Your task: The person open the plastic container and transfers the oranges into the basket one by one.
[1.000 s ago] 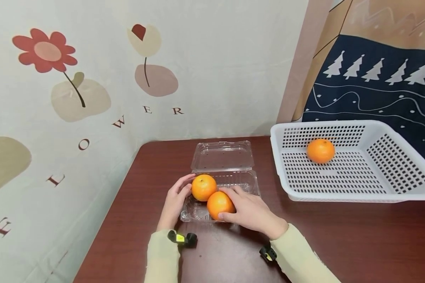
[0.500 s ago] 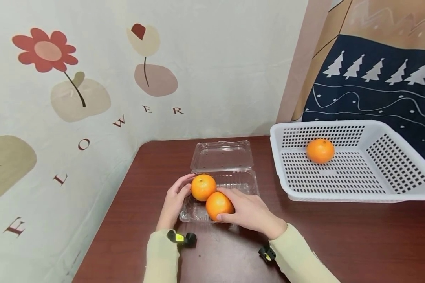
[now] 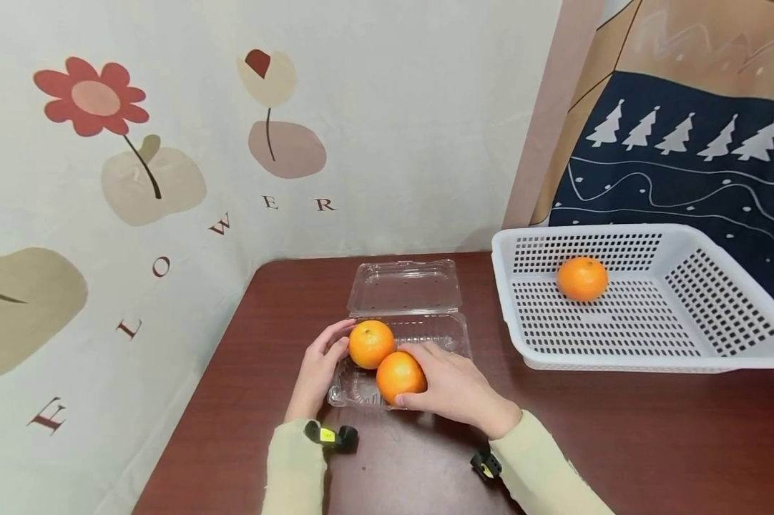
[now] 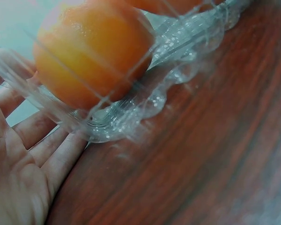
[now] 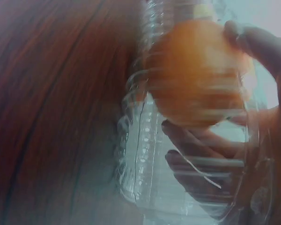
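Observation:
In the head view, a clear plastic clamshell box (image 3: 432, 325) lies with its lid (image 3: 405, 286) folded back. Two oranges are in its base: one orange (image 3: 371, 344) at the left, another orange (image 3: 400, 378) nearer the front, appearing to touch it. My right hand (image 3: 454, 390) grips the front orange, thumb toward me and fingers over its far right side. Seen by the right wrist camera, that orange (image 5: 196, 75) shows through the clear wall. At the box's left side rests my left hand (image 3: 316, 368); the left wrist view shows its fingers (image 4: 61, 161) fairly straight against the plastic.
A white perforated basket (image 3: 625, 362) stands to the right of the box, holding one orange (image 3: 582, 279). The brown tabletop (image 3: 413, 465) runs up to a flower-printed wall covering (image 3: 393, 143) at the back and left.
The head view has tilted slightly. Both hands keep their places at the box, and the oranges look almost unmoved.

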`<state>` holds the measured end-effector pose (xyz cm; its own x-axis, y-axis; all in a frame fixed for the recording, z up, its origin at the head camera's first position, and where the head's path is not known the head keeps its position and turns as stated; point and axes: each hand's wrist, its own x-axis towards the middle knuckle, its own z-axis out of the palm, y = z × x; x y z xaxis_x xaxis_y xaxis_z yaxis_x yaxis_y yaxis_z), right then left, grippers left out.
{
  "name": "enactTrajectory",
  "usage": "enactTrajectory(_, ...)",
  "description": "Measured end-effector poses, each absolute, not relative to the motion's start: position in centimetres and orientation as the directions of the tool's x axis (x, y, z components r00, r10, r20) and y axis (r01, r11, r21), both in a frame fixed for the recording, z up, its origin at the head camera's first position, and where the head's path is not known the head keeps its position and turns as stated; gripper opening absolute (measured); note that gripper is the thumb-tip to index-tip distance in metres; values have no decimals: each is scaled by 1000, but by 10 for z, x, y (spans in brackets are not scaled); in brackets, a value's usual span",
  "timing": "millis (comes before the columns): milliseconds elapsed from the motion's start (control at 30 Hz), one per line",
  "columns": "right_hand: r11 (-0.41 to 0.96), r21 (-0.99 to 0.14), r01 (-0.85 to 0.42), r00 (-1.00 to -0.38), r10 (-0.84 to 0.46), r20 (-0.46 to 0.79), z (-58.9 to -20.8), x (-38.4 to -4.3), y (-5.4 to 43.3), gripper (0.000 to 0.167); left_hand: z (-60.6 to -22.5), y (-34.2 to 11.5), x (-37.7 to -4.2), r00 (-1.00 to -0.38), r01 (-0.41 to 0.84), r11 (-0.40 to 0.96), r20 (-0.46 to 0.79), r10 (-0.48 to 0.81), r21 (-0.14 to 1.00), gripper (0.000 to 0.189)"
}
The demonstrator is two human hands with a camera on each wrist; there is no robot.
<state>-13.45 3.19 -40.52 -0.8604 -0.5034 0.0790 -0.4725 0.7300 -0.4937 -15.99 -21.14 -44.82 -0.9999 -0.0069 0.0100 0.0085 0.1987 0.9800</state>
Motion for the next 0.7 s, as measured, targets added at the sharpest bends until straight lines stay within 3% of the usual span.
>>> enactTrajectory(367,698,-541,-470,-870,-469,152,-405,-135,33,65,-449,-210,-161,-999,30,193,32,-9,981,28)
enactTrajectory(700,684,-504,-527,-845,-482,231,-407,-136,32,70,-447,-212,-160,-1000,-7,203,-7,-3,979,30)
